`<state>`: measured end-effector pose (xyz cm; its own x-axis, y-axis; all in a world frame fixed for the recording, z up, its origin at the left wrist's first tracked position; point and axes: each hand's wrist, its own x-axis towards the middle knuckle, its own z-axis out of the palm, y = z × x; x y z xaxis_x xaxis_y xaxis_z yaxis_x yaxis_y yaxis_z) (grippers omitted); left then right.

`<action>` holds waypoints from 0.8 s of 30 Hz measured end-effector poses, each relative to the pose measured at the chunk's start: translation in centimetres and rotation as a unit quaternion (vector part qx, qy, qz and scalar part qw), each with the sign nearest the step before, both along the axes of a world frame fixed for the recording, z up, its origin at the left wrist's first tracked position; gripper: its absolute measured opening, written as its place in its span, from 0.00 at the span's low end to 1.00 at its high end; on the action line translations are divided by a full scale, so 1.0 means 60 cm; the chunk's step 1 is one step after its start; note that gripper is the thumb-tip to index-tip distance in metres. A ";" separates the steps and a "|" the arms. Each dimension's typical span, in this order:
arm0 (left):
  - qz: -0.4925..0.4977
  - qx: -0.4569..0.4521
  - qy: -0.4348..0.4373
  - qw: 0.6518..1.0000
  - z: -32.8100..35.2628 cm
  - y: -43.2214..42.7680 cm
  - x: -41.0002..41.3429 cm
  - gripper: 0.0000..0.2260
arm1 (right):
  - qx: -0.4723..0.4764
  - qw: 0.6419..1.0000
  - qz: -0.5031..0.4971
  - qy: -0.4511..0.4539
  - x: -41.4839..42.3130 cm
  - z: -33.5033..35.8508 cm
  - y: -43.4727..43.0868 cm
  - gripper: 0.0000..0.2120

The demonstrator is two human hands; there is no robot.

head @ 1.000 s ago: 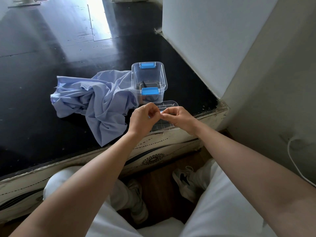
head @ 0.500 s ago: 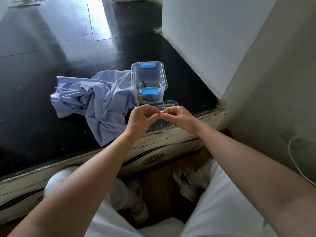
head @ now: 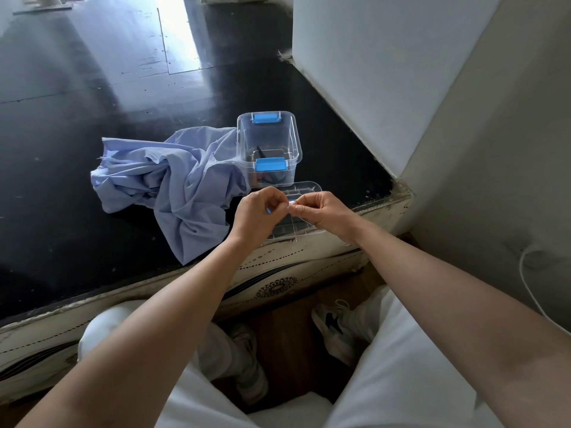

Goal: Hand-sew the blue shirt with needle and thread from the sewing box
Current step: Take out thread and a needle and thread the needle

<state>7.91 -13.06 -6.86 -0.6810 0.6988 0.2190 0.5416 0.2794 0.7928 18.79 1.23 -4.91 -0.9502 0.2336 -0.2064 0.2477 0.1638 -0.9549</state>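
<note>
The crumpled blue shirt [head: 173, 183] lies on the black table, left of the clear sewing box [head: 268, 146] with blue latches. The box's clear lid [head: 301, 193] lies flat in front of it, under my hands. My left hand [head: 259, 211] and my right hand [head: 321, 213] are pinched close together above the lid near the table's front edge. A thin white thread [head: 293, 223] hangs down from my right fingertips. A small blue bit shows at my left fingers. The needle itself is too fine to make out.
The black table [head: 92, 103] stretches far and left. A white wall block [head: 386, 72] rises at the right, close to the box. The table's patterned front edge [head: 278, 273] is just below my hands. My knees and shoes are underneath. A white cable [head: 531, 291] hangs at the right.
My fingertips have drawn slightly apart, and a length of white thread now hangs down from my right hand. The shirt and box have not moved.
</note>
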 end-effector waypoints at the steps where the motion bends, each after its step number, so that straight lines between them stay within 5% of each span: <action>1: 0.004 0.007 -0.018 1.000 0.000 0.001 0.001 0.01 | 0.000 1.000 0.001 0.001 0.000 0.000 0.000 0.11; 8: 0.005 0.041 -0.093 0.995 0.000 -0.005 -0.003 0.04 | -0.007 1.000 -0.005 0.009 0.003 -0.004 0.005 0.11; 24: -0.030 0.019 -0.030 0.999 -0.002 -0.007 -0.002 0.06 | -0.014 1.000 -0.004 0.022 0.001 -0.014 0.014 0.10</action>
